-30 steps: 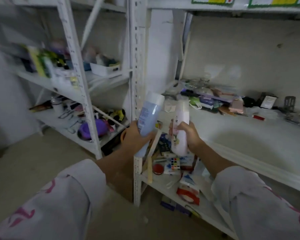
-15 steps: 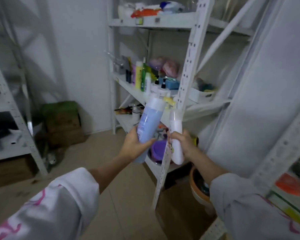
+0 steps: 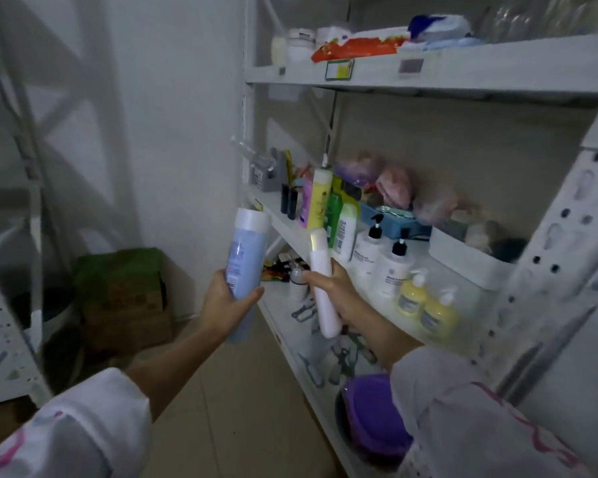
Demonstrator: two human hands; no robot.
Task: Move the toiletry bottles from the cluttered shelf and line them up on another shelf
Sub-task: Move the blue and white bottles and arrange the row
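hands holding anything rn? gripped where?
Left hand grips the blue bottle around its lower body. Right hand grips the white bottle around its middle.

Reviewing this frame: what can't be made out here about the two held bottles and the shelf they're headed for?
- Head view: print on the tall blue plastic bottle is too blurred to read; the left hand covers its lower label.
- Slim white plastic bottle: the right hand hides its middle.
- White metal shelf: pump bottles' labels too small; its right end sits behind the upright.
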